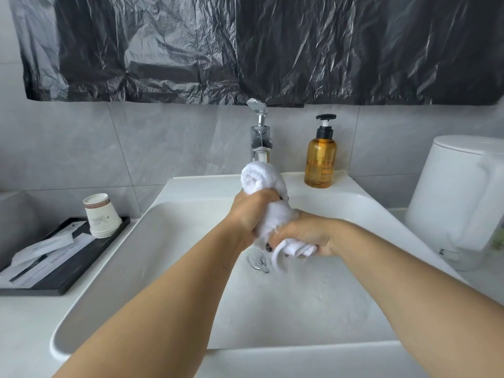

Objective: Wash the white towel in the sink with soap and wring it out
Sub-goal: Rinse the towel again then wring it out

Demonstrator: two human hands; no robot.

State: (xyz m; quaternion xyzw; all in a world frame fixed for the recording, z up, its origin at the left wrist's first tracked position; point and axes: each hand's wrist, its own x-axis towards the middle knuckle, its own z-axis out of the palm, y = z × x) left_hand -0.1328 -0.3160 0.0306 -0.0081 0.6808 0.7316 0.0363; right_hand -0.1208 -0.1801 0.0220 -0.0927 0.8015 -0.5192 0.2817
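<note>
The white towel (268, 203), twisted into a wet rope, stands nearly upright over the sink (300, 296) drain, its rolled top just below the faucet (261, 137).

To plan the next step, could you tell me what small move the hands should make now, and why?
Probably twist harder in opposite directions: the left hand and right hand both grip the rolled white towel over the sink, so wringing seems underway.

towel (257, 181) white | soap bottle (320, 163) amber, black pump | tray (71, 271) black
</note>
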